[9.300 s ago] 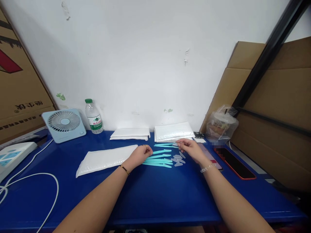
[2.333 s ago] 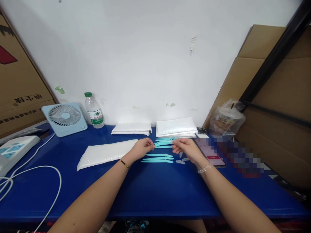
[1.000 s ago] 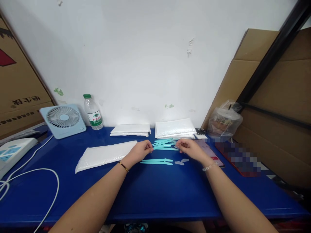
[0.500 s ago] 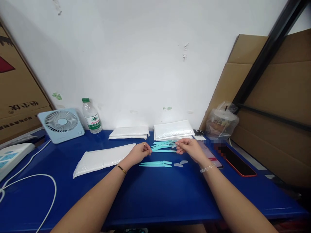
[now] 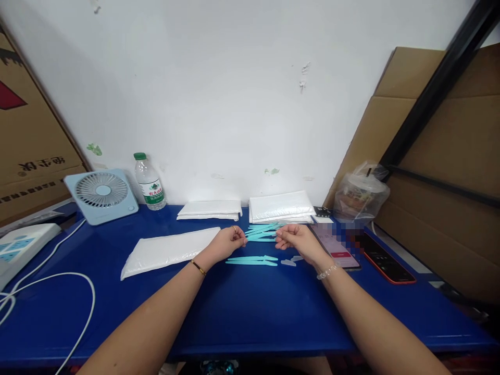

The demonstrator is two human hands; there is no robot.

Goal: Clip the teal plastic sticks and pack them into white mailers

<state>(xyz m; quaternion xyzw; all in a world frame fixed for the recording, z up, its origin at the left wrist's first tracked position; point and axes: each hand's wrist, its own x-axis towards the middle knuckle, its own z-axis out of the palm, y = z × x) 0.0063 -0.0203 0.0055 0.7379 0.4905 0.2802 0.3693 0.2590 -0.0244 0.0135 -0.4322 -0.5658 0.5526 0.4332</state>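
Note:
My left hand (image 5: 225,243) is closed in a pinch on the left ends of a bunch of thin teal plastic sticks (image 5: 261,233), held just above the blue table (image 5: 242,307). My right hand (image 5: 296,240) pinches the right end of the same bunch. Two more teal sticks (image 5: 252,260) lie flat on the table below the hands. Small clear plastic caps (image 5: 292,260) lie beside them, near my right wrist.
A white padded bag (image 5: 167,250) lies left of my left hand; two white stacks (image 5: 210,208) (image 5: 280,206) sit by the wall. A fan (image 5: 102,194), water bottle (image 5: 150,182) and white cable (image 5: 50,281) are left. Two phones (image 5: 336,245) (image 5: 389,264), a bagged drink (image 5: 361,196) and cardboard (image 5: 445,172) are right.
Compared with 9.3 s ago, most of the sticks have left the table and sit gathered between my hands; only two remain lying flat. In the last second the hands barely moved.

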